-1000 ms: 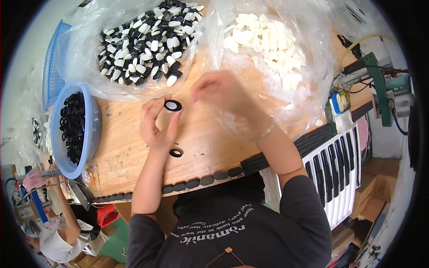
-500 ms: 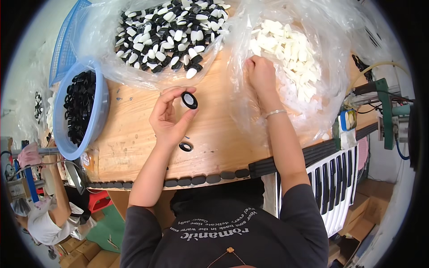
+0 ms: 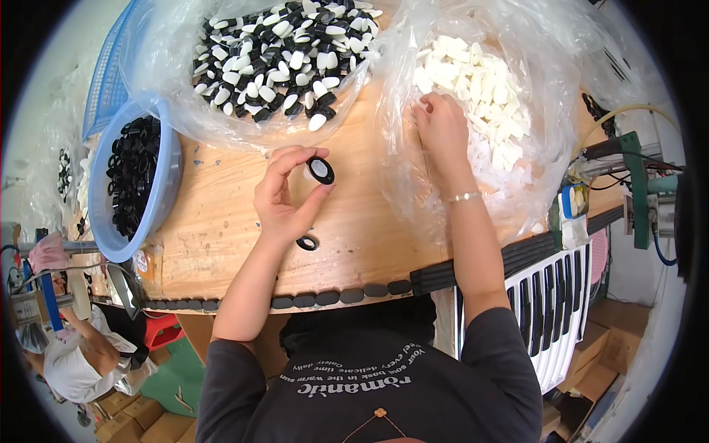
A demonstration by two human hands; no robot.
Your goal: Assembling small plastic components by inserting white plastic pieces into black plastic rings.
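Between thumb and fingers, my left hand [image 3: 281, 203] holds up a small black oval piece [image 3: 321, 170] with a whitish centre. Below that hand, a black oval ring [image 3: 307, 243] lies on the wooden table, partly covered by the wrist. My right hand [image 3: 444, 136] is at the left edge of a heap of white oval pieces [image 3: 484, 85] spread on a clear plastic bag [image 3: 402, 159]. Its fingers are curled together in a pinch; whatever may be between them is too small to make out.
Black-and-white oval parts [image 3: 284, 55] are heaped on plastic at the back. A blue basin [image 3: 174, 173] of black rings stands left. Black ovals [image 3: 328, 297] line the table's front edge. A green-framed machine [image 3: 634, 177] is at right; another person [image 3: 81, 362] sits far left.
My right hand has shifted slightly right and turned at the edge of the white heap. The left hand has moved a little right, still holding the black oval piece.
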